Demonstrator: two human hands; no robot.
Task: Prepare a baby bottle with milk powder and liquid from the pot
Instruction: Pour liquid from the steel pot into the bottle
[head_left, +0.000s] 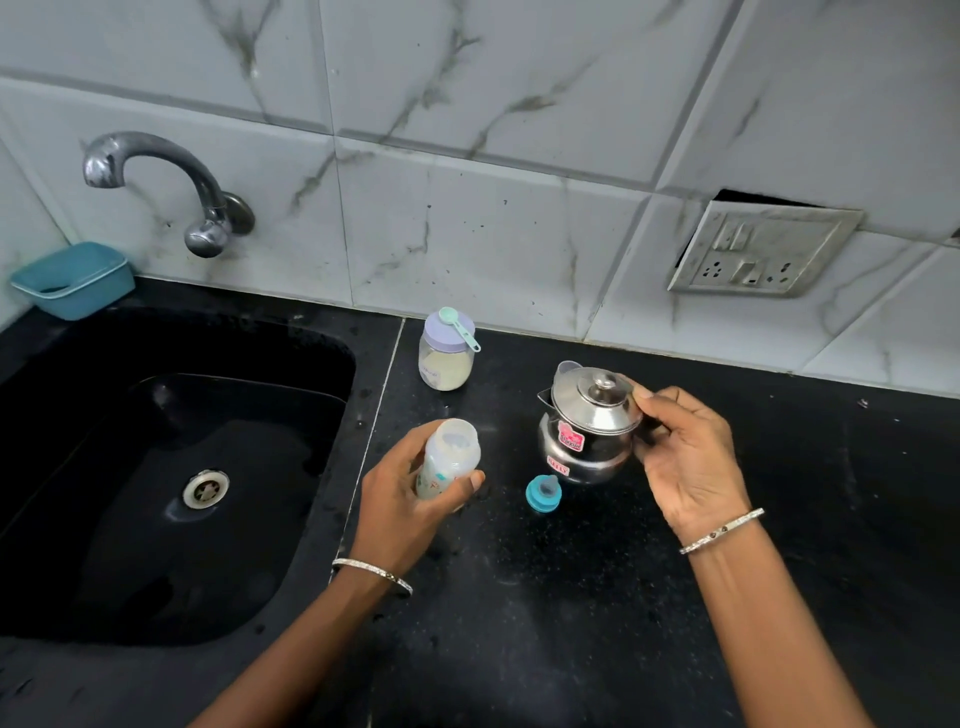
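Note:
My left hand (410, 499) grips an uncapped clear baby bottle (450, 457), held above the black counter beside the sink. My right hand (685, 457) holds a small steel pot (587, 431) by its right side, thumb at the edge of its steel lid (592, 397); the pot has red stickers and a spout pointing left. The bottle's blue nipple cap (544, 492) lies on the counter between the hands. Behind stands a jar of milk powder (445, 358) with a lilac lid and a teal scoop (460, 328) lying across it.
A black sink (171, 488) with a steel drain fills the left side, under a wall tap (171, 187). A teal tub (72, 278) sits at the sink's back left corner. A wall socket plate (758, 249) hangs on the marble tiles at right.

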